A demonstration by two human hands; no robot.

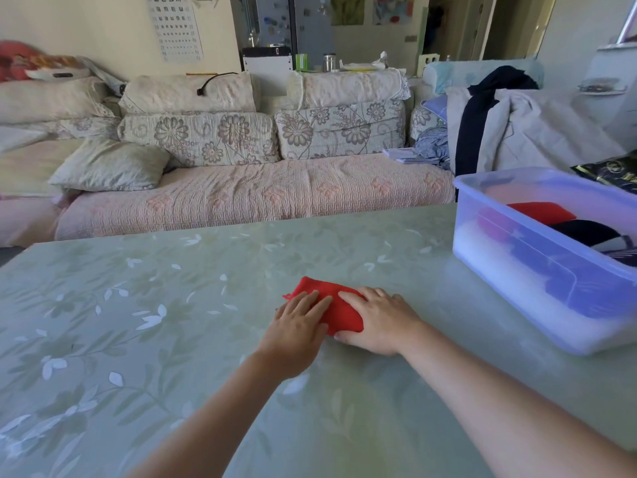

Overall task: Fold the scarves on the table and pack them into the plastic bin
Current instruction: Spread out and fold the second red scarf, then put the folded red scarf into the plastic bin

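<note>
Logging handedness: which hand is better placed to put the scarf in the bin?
Likely the right hand: it rests on the scarf end nearer the bin; left hand is farther.

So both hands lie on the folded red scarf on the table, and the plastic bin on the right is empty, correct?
Not quite. The plastic bin is not empty: the head view shows a red piece and a dark piece already inside. The rest holds: the left hand and right hand lie on the folded red scarf on the table.
</note>
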